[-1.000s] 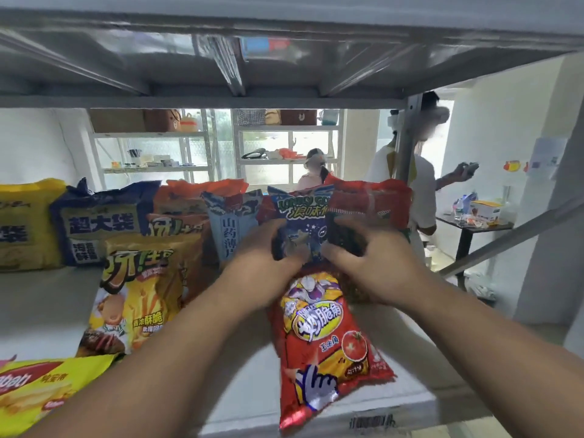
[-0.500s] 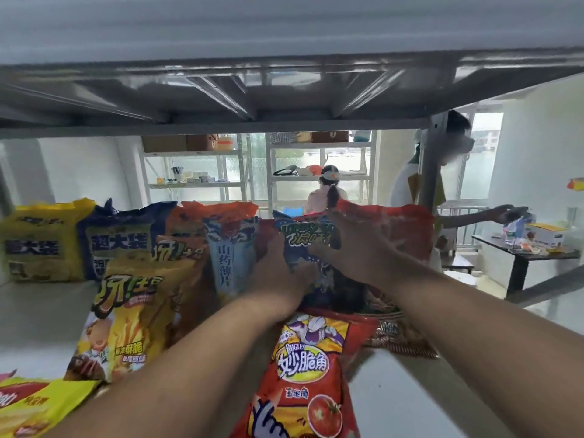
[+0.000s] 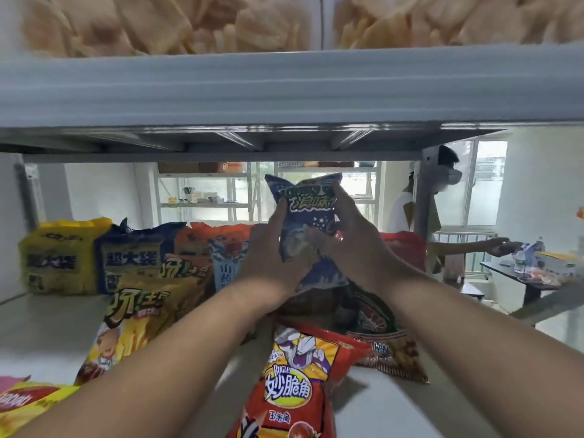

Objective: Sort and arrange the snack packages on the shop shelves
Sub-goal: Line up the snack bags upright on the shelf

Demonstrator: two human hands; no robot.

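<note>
Holding the dark blue snack bag (image 3: pixel 308 222) upright between both hands, we have it raised above the shelf (image 3: pixel 47 324), clear of the packs beneath and just in front of the back row; our left hand (image 3: pixel 271 263) wraps its left edge with thumb across the front, and our right hand (image 3: pixel 350 245) curls round the right side, fingers over its top corner, so each grip is closed on the bag, not spread; we judge the step in hand to be lifting this pack out to give it a standing place, and the next move calls for finding a gap in the row and setting the bag down upright without toppling its neighbours; the bag looks puffed and crinkly, glossy blue with pale lettering and small stars, its top seam crimped; below it lies a red corn-snack bag (image 3: pixel 294 384) flat on the shelf, face up, with a brown patterned pack (image 3: pixel 388 349) just beside it to the right; to the left a yellow chip bag (image 3: pixel 139 317) leans forward, and behind stand a yellow multipack (image 3: pixel 60 257) and a blue multipack (image 3: pixel 132 257); beyond the shelf, another person (image 3: pixel 410 216) reaches toward a bench (image 3: pixel 521 279).
</note>
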